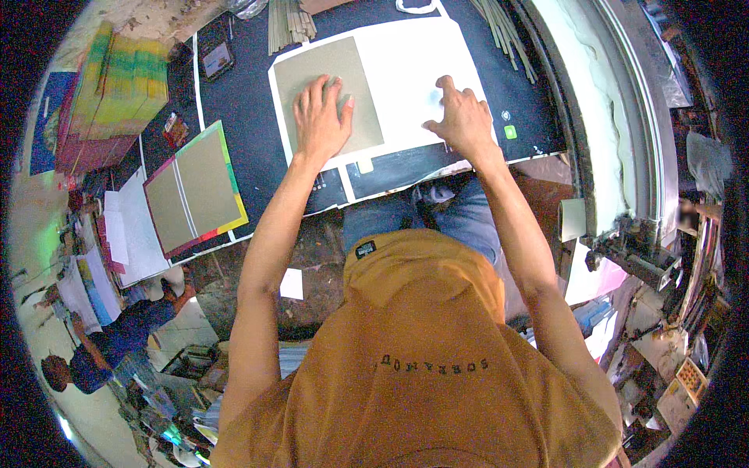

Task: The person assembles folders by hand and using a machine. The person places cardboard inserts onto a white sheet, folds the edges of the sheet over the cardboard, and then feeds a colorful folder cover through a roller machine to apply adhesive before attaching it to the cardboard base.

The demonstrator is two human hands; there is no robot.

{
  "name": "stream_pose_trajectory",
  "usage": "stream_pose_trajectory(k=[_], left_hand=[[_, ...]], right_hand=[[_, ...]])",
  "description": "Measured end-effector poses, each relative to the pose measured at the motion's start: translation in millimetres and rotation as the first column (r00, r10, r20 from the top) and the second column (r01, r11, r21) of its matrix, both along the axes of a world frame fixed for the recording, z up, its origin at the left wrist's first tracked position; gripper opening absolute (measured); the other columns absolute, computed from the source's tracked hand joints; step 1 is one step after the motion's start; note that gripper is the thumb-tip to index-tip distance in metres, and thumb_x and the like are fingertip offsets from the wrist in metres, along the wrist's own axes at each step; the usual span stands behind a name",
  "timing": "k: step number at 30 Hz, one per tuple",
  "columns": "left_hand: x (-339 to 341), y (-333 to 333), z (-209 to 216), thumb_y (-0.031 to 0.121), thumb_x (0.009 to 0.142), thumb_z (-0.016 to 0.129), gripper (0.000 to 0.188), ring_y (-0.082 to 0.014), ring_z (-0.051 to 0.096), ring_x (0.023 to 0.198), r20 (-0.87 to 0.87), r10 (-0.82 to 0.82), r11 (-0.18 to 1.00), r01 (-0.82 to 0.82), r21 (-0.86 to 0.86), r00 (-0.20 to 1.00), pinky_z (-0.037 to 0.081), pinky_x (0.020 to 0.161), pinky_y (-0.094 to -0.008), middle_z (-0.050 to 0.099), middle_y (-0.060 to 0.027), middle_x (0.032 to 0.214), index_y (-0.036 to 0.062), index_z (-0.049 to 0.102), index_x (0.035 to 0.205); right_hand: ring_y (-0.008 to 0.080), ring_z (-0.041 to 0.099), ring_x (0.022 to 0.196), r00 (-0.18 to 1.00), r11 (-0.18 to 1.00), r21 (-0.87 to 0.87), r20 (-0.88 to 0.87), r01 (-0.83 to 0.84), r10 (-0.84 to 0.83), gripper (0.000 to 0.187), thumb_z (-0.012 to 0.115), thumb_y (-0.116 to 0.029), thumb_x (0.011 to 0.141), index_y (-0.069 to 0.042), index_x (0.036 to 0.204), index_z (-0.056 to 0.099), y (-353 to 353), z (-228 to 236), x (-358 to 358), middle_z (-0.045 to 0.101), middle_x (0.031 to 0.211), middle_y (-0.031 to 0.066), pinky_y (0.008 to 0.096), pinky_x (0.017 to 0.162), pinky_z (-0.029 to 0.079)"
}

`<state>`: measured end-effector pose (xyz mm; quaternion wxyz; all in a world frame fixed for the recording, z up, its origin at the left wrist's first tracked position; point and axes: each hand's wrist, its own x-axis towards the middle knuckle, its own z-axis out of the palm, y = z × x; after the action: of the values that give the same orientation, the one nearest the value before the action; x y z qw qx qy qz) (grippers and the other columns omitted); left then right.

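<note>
A large white sheet (406, 58) with trimmed corners lies on the dark tabletop in front of me. On its left half rests a grey-brown board (363, 101). My left hand (321, 117) lies over this board with the fingers spread, touching its surface. Over the right part of the white sheet is my right hand (462, 117), its thumb and fingers apart and nothing held between them. Whether its fingertips touch the paper I cannot tell.
Left of me lies a board cover with coloured edges (195, 191). Beyond it are a tall stack of coloured covers (113, 93) and a phone (217, 58). Bundles of grey strips (290, 25) lie at the back. Machinery (632, 125) borders the right; another person (117, 343) is at lower left.
</note>
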<state>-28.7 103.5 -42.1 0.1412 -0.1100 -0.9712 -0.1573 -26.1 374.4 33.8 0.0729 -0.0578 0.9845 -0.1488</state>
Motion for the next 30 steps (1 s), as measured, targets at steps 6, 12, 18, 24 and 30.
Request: stream_pose_trajectory(k=[6,12,18,24,30], left_hand=[[2.3,6.4,2.6,0.034,0.1,0.057,0.05,-0.0374,0.04,0.139,0.016,0.019,0.999,-0.018,-0.045,1.0,0.027,0.117,-0.061,0.045,-0.0183,0.148,0.0063,0.057,0.141],[2.8,6.1,3.0,0.034,0.1,0.057,0.05,-0.04,0.039,0.139,0.015,0.025,0.997,-0.024,-0.074,1.0,0.027,0.117,-0.0612,0.044,-0.019,0.149,0.0089,0.054,0.144],[3.3,5.8,4.7,0.033,0.101,0.056,0.05,-0.0402,0.039,0.14,0.033,0.036,0.997,-0.034,-0.073,0.999,0.026,0.118,-0.0607,0.044,-0.0192,0.151,0.0097,0.053,0.145],[1.7,4.4,3.2,0.035,0.101,0.055,0.051,-0.0404,0.037,0.141,0.023,0.005,0.997,-0.003,-0.081,1.0,0.026,0.117,-0.0647,0.042,-0.0189,0.15,0.008,0.053,0.145],[2.4,1.4,0.1,0.035,0.101,0.055,0.051,-0.0417,0.037,0.14,0.016,-0.022,0.997,0.023,-0.08,1.0,0.027,0.115,-0.0663,0.043,-0.0189,0.149,0.0069,0.053,0.144]], right_hand=[[0.0353,0.068,0.109,1.0,1.0,0.01,-0.016,0.021,-0.021,0.074,0.09,-0.028,0.072,-0.013,0.131,0.049,-2.3,2.8,1.8,0.075,0.106,0.0126,0.0534,0.092,0.052],[0.035,0.065,0.114,1.0,1.0,0.004,0.024,-0.01,0.01,0.075,0.088,-0.03,0.074,-0.014,0.134,0.046,-0.3,2.0,-1.0,0.072,0.107,0.0152,0.0573,0.093,0.05],[0.035,0.067,0.108,1.0,1.0,0.004,-0.019,0.001,-0.001,0.072,0.09,-0.028,0.072,-0.012,0.13,0.05,-1.7,2.3,0.6,0.074,0.105,0.0126,0.0523,0.091,0.052],[0.0349,0.067,0.108,0.999,1.0,0.002,-0.044,-0.011,0.011,0.074,0.091,-0.029,0.072,-0.012,0.13,0.049,0.7,0.3,0.6,0.074,0.105,0.0123,0.0522,0.09,0.052],[0.0345,0.068,0.108,1.0,1.0,0.031,-0.028,-0.002,0.003,0.074,0.091,-0.029,0.072,-0.012,0.131,0.049,-0.8,1.0,1.0,0.075,0.106,0.0113,0.052,0.089,0.053]])
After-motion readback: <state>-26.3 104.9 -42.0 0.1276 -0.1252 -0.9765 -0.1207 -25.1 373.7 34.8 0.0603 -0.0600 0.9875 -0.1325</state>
